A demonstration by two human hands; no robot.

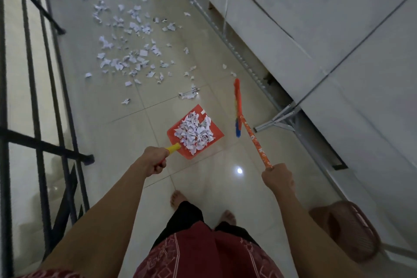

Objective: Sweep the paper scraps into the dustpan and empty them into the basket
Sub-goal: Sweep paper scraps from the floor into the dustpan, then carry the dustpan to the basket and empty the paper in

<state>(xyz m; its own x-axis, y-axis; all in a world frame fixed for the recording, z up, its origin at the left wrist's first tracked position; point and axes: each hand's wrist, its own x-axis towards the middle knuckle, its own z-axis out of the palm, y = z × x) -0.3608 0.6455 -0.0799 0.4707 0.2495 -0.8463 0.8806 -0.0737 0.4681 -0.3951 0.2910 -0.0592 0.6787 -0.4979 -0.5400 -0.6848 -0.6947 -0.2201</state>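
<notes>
I am watching many paper scraps [126, 52] lying over the upper left and middle of the frame. They are looking light and crumpled, so I am judging that a quick move is going to scatter them. The basket [356, 232] is sitting at the lower right. The dustpan [193, 111], at the centre, is carrying a loose heap; I am keeping it level. The left hand [153, 161] is gripping its yellow handle, and the right hand [278, 176] is gripping the end of the broom [250, 135] stick.

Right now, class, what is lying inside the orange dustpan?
A heap of white paper scraps fills the dustpan, held by the left hand. The pan floor beneath the heap is covered.
</notes>
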